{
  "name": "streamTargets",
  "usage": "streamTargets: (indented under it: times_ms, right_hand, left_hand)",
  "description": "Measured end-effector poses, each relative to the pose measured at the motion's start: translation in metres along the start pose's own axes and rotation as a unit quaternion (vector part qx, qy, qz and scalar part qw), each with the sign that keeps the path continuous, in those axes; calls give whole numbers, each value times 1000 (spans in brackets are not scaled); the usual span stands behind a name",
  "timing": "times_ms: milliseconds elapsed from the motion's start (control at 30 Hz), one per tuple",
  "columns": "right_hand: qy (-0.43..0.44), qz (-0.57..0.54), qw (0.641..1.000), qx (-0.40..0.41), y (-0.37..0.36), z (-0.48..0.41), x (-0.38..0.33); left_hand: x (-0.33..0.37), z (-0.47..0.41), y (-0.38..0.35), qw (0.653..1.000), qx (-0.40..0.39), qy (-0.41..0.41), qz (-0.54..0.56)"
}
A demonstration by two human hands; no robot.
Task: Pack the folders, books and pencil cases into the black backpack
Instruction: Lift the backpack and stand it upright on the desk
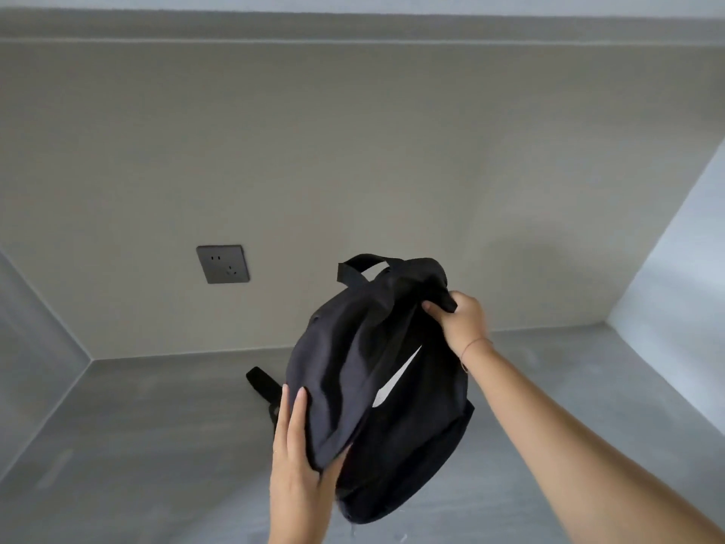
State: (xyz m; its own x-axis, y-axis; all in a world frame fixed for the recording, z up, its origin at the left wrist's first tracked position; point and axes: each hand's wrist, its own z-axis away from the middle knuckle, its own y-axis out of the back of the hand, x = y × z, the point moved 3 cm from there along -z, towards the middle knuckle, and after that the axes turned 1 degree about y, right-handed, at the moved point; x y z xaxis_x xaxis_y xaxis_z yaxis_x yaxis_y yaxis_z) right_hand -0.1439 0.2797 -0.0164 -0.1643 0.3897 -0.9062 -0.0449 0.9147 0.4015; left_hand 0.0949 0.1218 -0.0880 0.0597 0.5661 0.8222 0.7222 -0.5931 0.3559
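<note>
Grey counter, beige wall with dark socket, black backpack upright, white showing inside, left hand gripping front flap, right hand clenched on top edge

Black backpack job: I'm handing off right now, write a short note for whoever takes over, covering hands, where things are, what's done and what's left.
Left hand: gripping the front flap of the black backpack near its lower left edge.
Right hand: pinching the fabric at the top right, by the opening.
Backpack: held upright over the grey counter, top handle toward the wall; whether its base rests on the counter cannot be told. Something white shows in the gap of the opening.
Done: bag in hand and partly opened.
Left: no folders, books or pencil cases are in view; find them and pack them. How much is already inside cannot be judged.
</note>
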Motion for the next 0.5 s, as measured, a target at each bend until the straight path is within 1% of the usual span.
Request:
streamTargets:
  times_ms: [100,133,200,300,333,367,433,467,500]
  right_hand:
    - [-3,-19,998,57,5,-11,-6]
    - [-3,-29,997,77,7,-15,-10]
    - [2,-55,993,103,7,-25,-20]
    - [-33,-64,991,113,2,-48,-25]
    - [-55,-65,991,104,0,-57,-21]
    - [-82,-75,990,83,-2,-64,-16]
    - [-114,-126,985,-6,-6,-68,-2]
    - [-105,-145,982,-58,-10,-67,7]
    - [-83,-159,978,-102,-15,-59,14]
  left_hand:
    - [-2,-41,6,997,67,36,-27]
    - [0,-63,9,995,77,55,-37]
    - [-3,-112,9,992,65,93,-58]
    - [-9,-184,0,993,-12,102,-64]
    - [-10,-201,-6,992,-42,108,-47]
    - [-14,-213,-13,989,-69,132,-22]
    - [-24,-216,-28,973,-101,204,27]
    - [-32,-210,-33,971,-106,211,40]
    - [-39,-200,-37,973,-109,197,48]
